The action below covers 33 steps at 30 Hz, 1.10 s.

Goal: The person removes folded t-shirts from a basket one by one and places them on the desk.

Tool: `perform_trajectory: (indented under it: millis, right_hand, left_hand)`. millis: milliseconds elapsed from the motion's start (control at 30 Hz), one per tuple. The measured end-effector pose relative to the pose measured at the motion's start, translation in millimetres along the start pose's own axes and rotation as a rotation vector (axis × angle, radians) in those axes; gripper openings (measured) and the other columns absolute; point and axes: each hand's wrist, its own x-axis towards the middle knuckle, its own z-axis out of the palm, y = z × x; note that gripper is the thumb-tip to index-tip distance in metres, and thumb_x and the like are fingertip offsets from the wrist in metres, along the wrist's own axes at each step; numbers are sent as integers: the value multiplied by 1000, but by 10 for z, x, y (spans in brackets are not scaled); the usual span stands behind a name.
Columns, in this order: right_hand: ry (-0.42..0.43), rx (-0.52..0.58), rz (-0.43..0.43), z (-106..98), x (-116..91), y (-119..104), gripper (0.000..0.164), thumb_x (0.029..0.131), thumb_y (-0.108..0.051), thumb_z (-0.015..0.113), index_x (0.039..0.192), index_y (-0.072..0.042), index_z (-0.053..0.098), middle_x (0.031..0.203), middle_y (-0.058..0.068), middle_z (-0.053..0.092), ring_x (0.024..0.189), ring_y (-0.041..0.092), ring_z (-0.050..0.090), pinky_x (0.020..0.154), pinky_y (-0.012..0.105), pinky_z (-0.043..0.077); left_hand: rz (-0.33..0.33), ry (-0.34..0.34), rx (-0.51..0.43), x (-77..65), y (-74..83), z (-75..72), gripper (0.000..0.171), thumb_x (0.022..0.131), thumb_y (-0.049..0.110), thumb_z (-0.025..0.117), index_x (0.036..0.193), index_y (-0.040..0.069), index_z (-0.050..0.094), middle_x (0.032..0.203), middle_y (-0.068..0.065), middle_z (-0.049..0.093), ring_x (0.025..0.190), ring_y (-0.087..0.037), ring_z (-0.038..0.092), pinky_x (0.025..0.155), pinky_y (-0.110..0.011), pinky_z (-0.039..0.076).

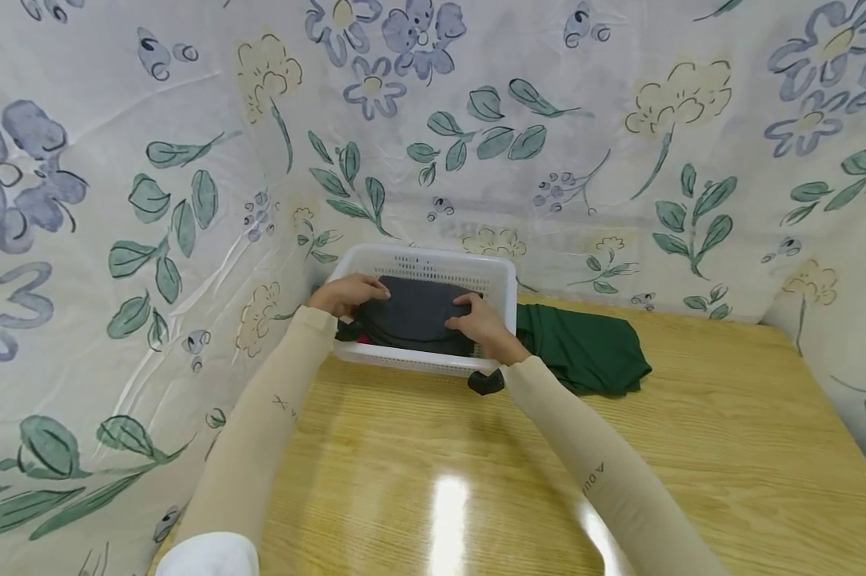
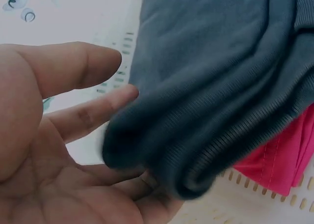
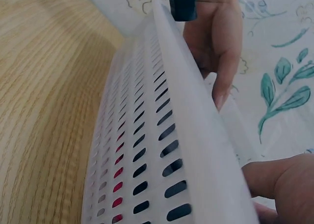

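Note:
A folded dark blue-grey garment (image 1: 421, 308) lies in the white plastic basket (image 1: 508, 292), its ribbed edge showing in the left wrist view. My left hand (image 1: 349, 293) is at the garment's left end. In the left wrist view that left hand (image 2: 73, 150) has thumb and index finger apart, the index fingertip at the cloth (image 2: 196, 52) and other fingers partly under its fold. My right hand (image 1: 484, 324) reaches over the right side of the basket, finger and thumb spread on the garment. In the right wrist view the basket rim hides most of the right hand's fingers.
Bright pink cloth (image 2: 272, 160) lies beneath the dark garment in the basket. A dark green cloth (image 1: 584, 348) rests on the wooden table (image 1: 728, 416) just right of the basket. Floral sheeting (image 1: 548, 144) rises behind and to the left.

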Motion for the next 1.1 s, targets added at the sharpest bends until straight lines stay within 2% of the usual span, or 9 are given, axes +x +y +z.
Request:
perform_trajectory:
  millis: [67, 167, 233, 300, 567, 767, 933, 1100]
  right_hand:
    - [-3, -6, -2, 10, 19, 4, 50, 101, -22, 68, 147, -16, 49, 157, 13, 42, 140, 36, 44, 110, 54, 41]
    - [-5, 11, -17, 16, 31, 13, 48, 101, -24, 68, 145, -17, 51, 157, 12, 42, 141, 36, 43, 112, 55, 39]
    - [0, 33, -34, 15, 31, 15, 47, 100, -23, 69, 144, -17, 53, 157, 12, 42, 142, 35, 42, 112, 54, 38]
    - [6, 53, -51, 12, 31, 15, 45, 100, -22, 69, 142, -17, 55, 157, 11, 42, 142, 35, 42, 113, 54, 37]
    - [31, 55, -105, -8, 39, 9, 45, 100, -20, 70, 142, -16, 56, 157, 12, 40, 140, 33, 44, 111, 50, 40]
    - [27, 81, -132, -50, 45, -8, 47, 100, -19, 70, 144, -16, 56, 156, 12, 43, 136, 33, 48, 107, 48, 45]
    - [23, 125, -149, -97, 47, -34, 47, 99, -17, 70, 144, -18, 57, 157, 13, 42, 138, 33, 48, 108, 48, 45]
    - [42, 79, -181, -109, 55, -43, 46, 98, -17, 71, 143, -19, 59, 155, 14, 45, 138, 33, 47, 108, 48, 45]
  left_hand:
    - [10, 1, -15, 3, -16, 3, 45, 110, 20, 49, 148, -3, 46, 159, -24, 31, 138, -37, 42, 102, -50, 47]
    - [20, 6, -32, -1, -25, 19, 42, 109, 17, 52, 144, -5, 49, 142, -23, 47, 110, -27, 57, 87, -38, 51]
    - [25, 9, -34, -5, -27, 30, 39, 108, 13, 54, 142, -6, 51, 131, -20, 52, 95, -20, 58, 79, -33, 51]
    - [29, 12, -29, -18, -24, 35, 37, 107, 9, 54, 141, -6, 52, 125, -18, 52, 89, -18, 58, 75, -31, 51]
    - [46, 58, -27, -10, -17, 27, 40, 103, 0, 58, 142, -5, 53, 141, -24, 43, 95, -23, 55, 74, -31, 50]
    - [42, 97, -45, -12, 0, 2, 38, 102, 0, 57, 141, -2, 57, 139, -22, 44, 92, -25, 53, 71, -33, 47]
    - [45, 110, -42, -51, 27, -30, 39, 103, 4, 57, 142, 2, 58, 146, -22, 42, 106, -30, 51, 83, -43, 52]
    - [47, 102, -57, -99, 31, -51, 41, 104, 5, 54, 145, 3, 55, 153, -23, 36, 117, -34, 50, 93, -58, 53]
